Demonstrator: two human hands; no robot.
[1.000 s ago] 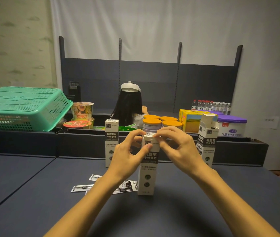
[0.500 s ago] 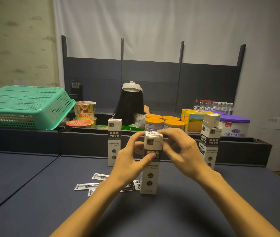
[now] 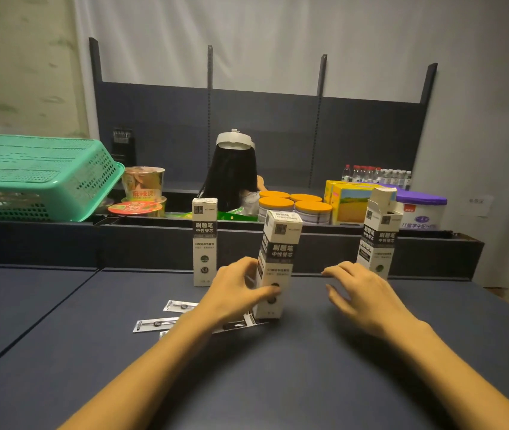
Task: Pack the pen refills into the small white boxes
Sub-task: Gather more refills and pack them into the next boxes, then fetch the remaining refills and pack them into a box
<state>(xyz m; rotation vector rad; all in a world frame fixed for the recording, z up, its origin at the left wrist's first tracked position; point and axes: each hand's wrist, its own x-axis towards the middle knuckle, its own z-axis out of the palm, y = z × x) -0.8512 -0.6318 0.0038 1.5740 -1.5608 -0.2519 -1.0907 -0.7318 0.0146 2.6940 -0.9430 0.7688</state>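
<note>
Three small white boxes with black labels stand on the dark table. The middle box (image 3: pixel 276 259) has its top flap closed and tilts slightly; my left hand (image 3: pixel 236 290) grips its lower part, thumb across the front. My right hand (image 3: pixel 362 293) hovers to the right of it with fingers spread, holding nothing. A closed box (image 3: pixel 204 240) stands behind on the left. On the right stands a box (image 3: pixel 379 234) with its top flap open. Several pen refills in clear wrappers (image 3: pixel 166 315) lie flat on the table left of the middle box, partly hidden by my left arm.
A green plastic basket (image 3: pixel 39 178) lies upside down at the back left, beside noodle cups (image 3: pixel 143 184). Orange-lidded tins (image 3: pixel 293 206), a yellow carton (image 3: pixel 352 200), a purple-lidded tub (image 3: pixel 421 212) and bottles line the back. A person with a white headset (image 3: pixel 233 169) sits beyond the ledge.
Both hands have left the top of the middle box. My left hand slid down to grip its lower part; my right hand let go and dropped to the right.
</note>
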